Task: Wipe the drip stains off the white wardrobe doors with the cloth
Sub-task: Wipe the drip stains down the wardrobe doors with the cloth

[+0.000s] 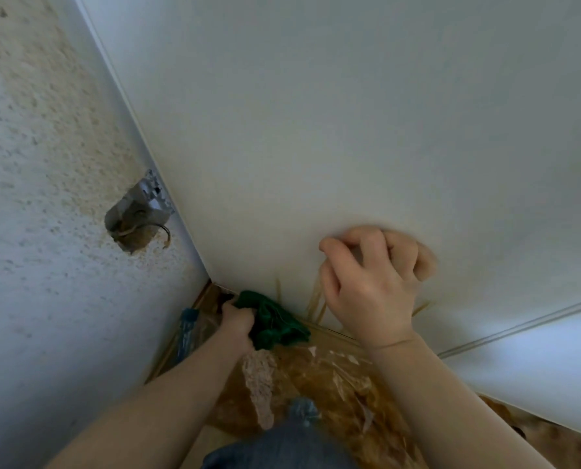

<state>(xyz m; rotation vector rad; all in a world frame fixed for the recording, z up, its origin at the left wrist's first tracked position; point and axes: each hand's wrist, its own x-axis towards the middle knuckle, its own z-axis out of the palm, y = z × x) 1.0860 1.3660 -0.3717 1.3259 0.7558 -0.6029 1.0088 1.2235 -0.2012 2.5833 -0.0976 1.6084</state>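
One wall hole (pixel 137 214) beside wardrobe door (pixel 350 113)

Legible text, labels, brands, numbers, signs: none on any surface in view.
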